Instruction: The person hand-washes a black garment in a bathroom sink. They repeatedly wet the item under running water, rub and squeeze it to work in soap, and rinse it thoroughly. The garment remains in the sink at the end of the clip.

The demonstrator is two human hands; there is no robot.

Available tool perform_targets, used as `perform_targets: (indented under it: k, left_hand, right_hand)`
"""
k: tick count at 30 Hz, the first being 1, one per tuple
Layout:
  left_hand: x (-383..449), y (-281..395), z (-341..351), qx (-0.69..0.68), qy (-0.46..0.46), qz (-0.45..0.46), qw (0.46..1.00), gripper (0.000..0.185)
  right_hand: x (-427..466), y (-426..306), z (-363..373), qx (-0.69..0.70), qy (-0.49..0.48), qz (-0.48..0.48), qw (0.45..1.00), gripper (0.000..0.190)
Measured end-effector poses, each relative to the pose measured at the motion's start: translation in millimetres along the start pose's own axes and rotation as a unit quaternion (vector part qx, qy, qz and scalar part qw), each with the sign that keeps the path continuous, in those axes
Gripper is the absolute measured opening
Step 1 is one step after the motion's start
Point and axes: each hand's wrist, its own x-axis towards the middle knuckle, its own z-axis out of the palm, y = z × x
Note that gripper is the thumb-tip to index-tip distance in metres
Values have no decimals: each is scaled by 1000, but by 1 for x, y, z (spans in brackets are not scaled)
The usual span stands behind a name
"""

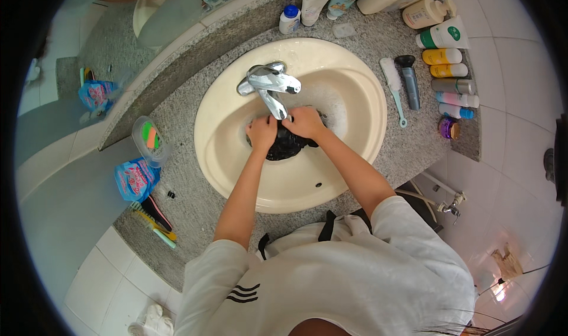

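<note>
A cream oval washbasin [226, 176] is set into the speckled stone counter in front of me. Down in its bowl lies a bunched, wet-looking black cloth [286, 147]. My left hand [262, 133] grips the cloth's left side with curled fingers. On the upper right of the same cloth, my right hand [306, 122] is closed, its thumb pointing towards the left hand. The chrome faucet [270, 80] reaches over the bowl, its lever end just above the gap between my hands. Whitish suds [335, 114] show to the right of the cloth. The fingertips are partly hidden.
A white bottle with a blue cap [289, 20] and tubes stand behind the basin. To the right are a light-blue brush [394, 89], an electric shaver [410, 83] and several bottles. On the left lie a soap box [150, 140], a blue pouch [136, 179] and combs [155, 222].
</note>
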Motion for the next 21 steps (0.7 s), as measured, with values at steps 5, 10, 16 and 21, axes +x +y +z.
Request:
perform_targets:
  k: [5,10,16,21]
  left_hand:
    - [-44,23,-20,3,120,25,992,32]
    - [-56,2,27,132,130,77,980,31]
    - [-28,-7,47,154,142,50,977,32]
    - [-11,-2,46,181,114,53,975,33]
  right_hand:
    - [-58,-27,7,35,127,-7,991,22]
    - [-61,-13,58,-108,207,-46,971,40]
    - [-26,11,76,-149,171,-43,973,23]
    - [-1,33,70,-85,76,-92,989,23]
